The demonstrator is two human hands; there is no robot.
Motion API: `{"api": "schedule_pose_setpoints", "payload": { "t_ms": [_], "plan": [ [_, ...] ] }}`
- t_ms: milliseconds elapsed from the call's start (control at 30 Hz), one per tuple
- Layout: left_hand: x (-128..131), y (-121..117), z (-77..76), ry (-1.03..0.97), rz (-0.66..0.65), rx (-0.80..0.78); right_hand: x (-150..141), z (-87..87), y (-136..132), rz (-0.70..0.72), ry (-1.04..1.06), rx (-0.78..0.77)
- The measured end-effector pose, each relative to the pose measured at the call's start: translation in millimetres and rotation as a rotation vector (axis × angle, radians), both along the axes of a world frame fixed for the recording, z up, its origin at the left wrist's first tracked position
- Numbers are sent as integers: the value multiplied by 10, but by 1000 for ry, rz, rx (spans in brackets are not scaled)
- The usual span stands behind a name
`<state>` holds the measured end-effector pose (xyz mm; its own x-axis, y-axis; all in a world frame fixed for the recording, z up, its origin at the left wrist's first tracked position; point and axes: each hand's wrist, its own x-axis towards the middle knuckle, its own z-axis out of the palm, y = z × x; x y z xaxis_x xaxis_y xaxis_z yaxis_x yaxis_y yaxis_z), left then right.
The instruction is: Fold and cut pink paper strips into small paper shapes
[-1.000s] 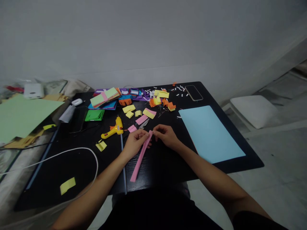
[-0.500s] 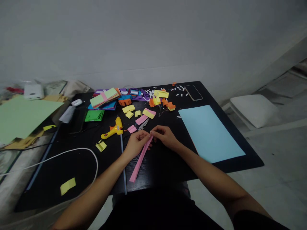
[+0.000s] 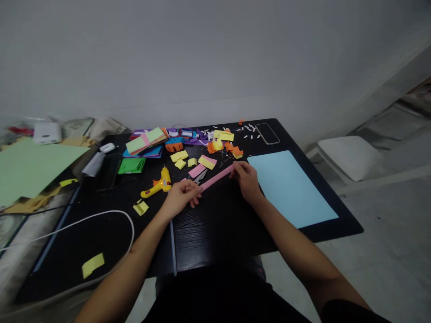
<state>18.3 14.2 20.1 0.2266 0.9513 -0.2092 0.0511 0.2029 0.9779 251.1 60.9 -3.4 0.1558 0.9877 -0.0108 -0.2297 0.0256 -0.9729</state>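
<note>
A narrow pink paper strip is stretched slantwise between my hands above the black table. My left hand pinches its lower left end, and my right hand pinches the upper right end. Just beyond the strip lie scissors, partly hidden, and folded pink and yellow paper pieces. A yellow glue gun rests on the table to the left of my left hand. To the right of my right hand is a light blue sheet.
The black table bears paper scraps, a stack of coloured strips, green folded paper and a phone. A white cable loops at the left. A white stool stands right of the table.
The pink strip hung down toward me with both hands together at its top. My right hand has moved right and up, my left slightly left, and the strip now spans between them.
</note>
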Motion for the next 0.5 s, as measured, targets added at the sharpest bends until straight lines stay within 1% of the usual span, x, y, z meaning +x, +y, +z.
{"api": "schedule_pose_setpoints", "payload": {
  "t_ms": [67,133,200,267,333,367,467,500],
  "plan": [
    [-72,56,9,-18,100,47,13,-8,22,-34,46,10],
    [-125,102,12,-87,246,102,5,-11,18,-25,89,-2],
    [-155,134,22,-177,398,143,-9,-6,-4,24,125,-27],
    [-169,151,45,-272,516,160,-11,8,-33,112,152,-29],
    [-176,156,72,-356,575,164,3,33,-59,276,161,-15],
    [-177,155,82,-385,580,166,14,49,-70,393,155,-18],
    [-164,138,82,-400,514,170,28,95,-109,782,144,-119],
    [-152,127,71,-390,478,160,19,106,-126,873,154,-165]
  ]
}}
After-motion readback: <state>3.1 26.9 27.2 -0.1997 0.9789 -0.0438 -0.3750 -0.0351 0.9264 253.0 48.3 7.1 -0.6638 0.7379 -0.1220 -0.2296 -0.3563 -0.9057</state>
